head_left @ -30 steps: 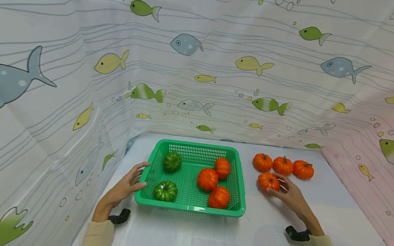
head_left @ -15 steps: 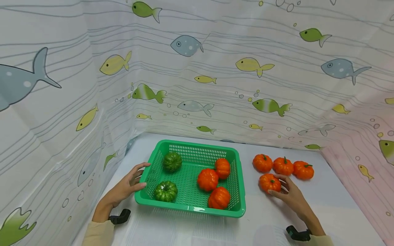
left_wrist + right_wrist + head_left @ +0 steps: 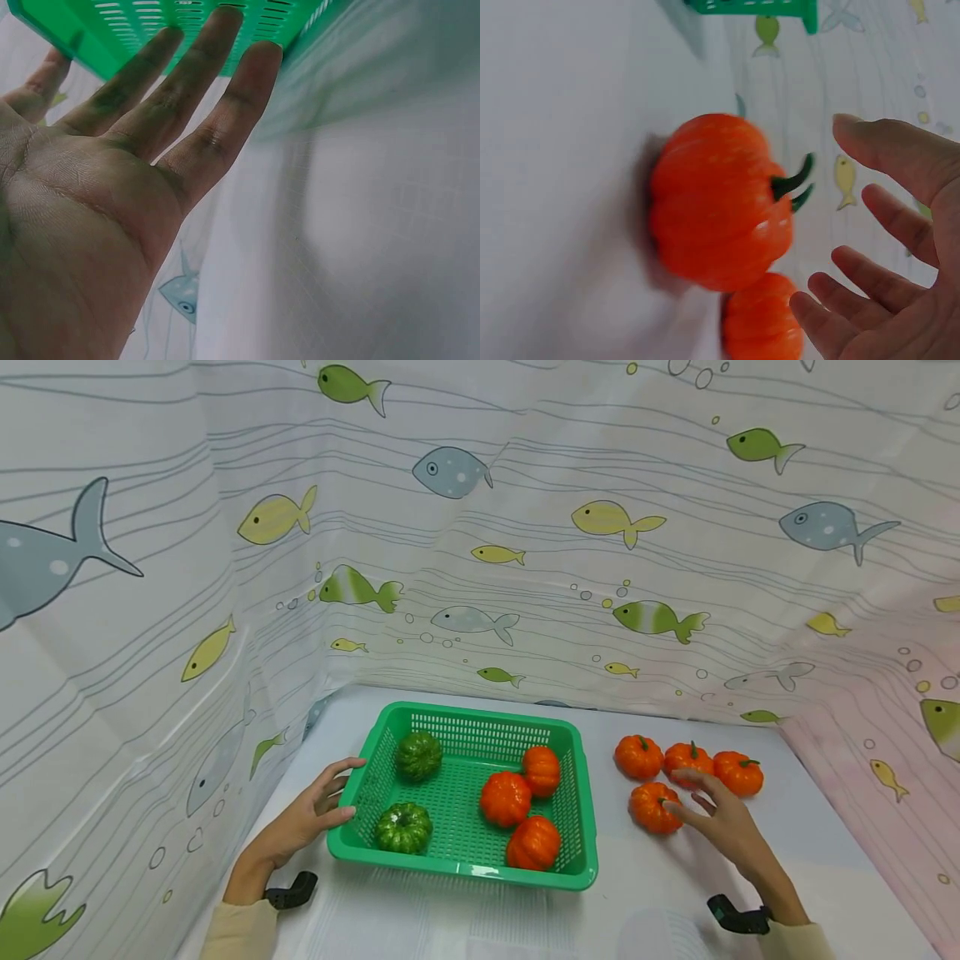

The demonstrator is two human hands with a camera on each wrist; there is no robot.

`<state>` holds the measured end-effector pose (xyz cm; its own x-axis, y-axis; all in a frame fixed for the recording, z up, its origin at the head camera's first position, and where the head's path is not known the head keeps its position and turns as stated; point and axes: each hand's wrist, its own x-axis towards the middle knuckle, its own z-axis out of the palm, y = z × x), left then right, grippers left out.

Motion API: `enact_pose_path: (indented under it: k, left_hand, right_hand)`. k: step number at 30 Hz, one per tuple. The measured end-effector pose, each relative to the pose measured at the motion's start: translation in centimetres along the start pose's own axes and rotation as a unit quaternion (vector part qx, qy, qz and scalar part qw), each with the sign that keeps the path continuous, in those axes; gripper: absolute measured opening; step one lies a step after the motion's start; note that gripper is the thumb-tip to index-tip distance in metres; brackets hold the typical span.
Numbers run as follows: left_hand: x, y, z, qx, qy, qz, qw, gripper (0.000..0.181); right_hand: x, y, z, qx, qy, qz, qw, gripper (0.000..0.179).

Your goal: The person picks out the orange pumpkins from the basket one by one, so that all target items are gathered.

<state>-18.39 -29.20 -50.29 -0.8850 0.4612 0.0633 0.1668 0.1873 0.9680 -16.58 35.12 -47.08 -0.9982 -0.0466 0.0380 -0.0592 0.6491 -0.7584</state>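
My left hand (image 3: 311, 806) rests at the left side of a green plastic basket (image 3: 465, 867). In the left wrist view its fingers lie fairly straight against the slotted basket wall (image 3: 142, 26). Over on the right, my right hand (image 3: 723, 827) hovers with spread fingers beside a small orange pumpkin (image 3: 651, 810), holding nothing. The right wrist view shows that pumpkin (image 3: 712, 206) on the table with its green stem, apart from the fingers. Behind it stand three more orange pumpkins in a row, the nearest to the basket being this pumpkin (image 3: 639, 757).
Inside the basket sit two green pumpkins, one at the back (image 3: 418, 756) and one in front (image 3: 404, 827), plus three orange pumpkins toward its right side. A fish-patterned curtain (image 3: 465, 568) surrounds the white table (image 3: 630, 885) at the back and sides.
The right hand's fingers have come off the front orange pumpkin, and the hand has drawn back slightly to the right. That pumpkin stays on the table. The left hand has not moved.
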Motion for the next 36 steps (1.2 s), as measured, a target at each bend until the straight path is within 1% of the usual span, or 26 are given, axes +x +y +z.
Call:
enact_pose_path:
  k: [3,6,9,15,18,24,31,36]
  left_hand:
    - [-0.1,0.0,0.0,0.0,0.0,0.005,1.0,0.071]
    - [-0.1,0.0,0.0,-0.001,0.0,0.007,1.0,0.071]
    - [-0.1,0.0,0.0,-0.002,0.0,0.007,1.0,0.071]
    - [-0.2,0.1,0.0,-0.001,0.003,0.006,1.0,0.071]
    - [-0.2,0.1,0.1,-0.001,0.003,0.005,1.0,0.071]
    - [-0.2,-0.1,0.1,-0.003,0.001,0.002,1.0,0.071]
    - [0.1,0.0,-0.1,0.008,-0.002,0.017,0.9998,0.07]
    - [0.1,-0.2,-0.1,0.013,-0.004,0.015,0.9998,0.07]
  right_hand:
    - [0.2,-1.1,-0.6,-0.009,0.012,-0.017,0.9997,0.066]
    - [0.6,-2.1,-0.7,-0.017,0.016,-0.029,0.9993,0.065]
    - [1.3,-3.1,-0.4,-0.021,0.015,-0.051,0.9984,0.062]
    - [2.9,-5.2,0.6,-0.028,0.009,-0.114,0.993,0.056]
    - [3.5,-6.2,1.1,-0.014,-0.004,-0.13,0.9914,0.055]
    - [4.6,-8.3,2.4,-0.011,-0.033,-0.155,0.9872,0.054]
    - [5.8,-11.0,4.4,0.002,-0.074,-0.205,0.9759,0.053]
    - [6.5,-13.0,5.9,0.009,-0.103,-0.238,0.9657,0.055]
